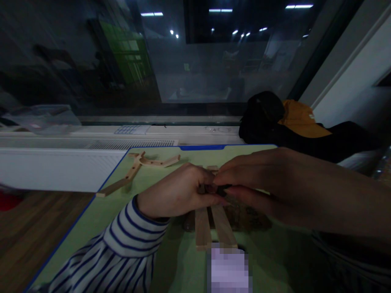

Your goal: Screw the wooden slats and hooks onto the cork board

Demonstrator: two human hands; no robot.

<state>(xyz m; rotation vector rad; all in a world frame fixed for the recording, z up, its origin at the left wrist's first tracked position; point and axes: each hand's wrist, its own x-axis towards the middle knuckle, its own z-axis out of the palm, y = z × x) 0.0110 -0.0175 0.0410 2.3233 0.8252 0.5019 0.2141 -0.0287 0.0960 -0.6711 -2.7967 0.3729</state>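
Observation:
My left hand (pixel 180 191), in a blue-and-white striped sleeve, is curled with its fingertips pinched against those of my right hand (pixel 262 179). Both sets of fingers close on a small dark part above two parallel wooden slats (pixel 214 228) that lie on the green mat (pixel 100 219). What the small part is I cannot make out in the dim light. The slats run from under my fingers toward me. My right hand covers whatever lies to the right of the slats.
A Y-shaped wooden piece with holes (pixel 137 169) lies at the mat's far left corner. A white radiator ledge (pixel 61 162) and a dark window stand behind. A black bag with an orange cap (pixel 299 122) rests at the right. A blurred pale patch (pixel 229 270) sits near me.

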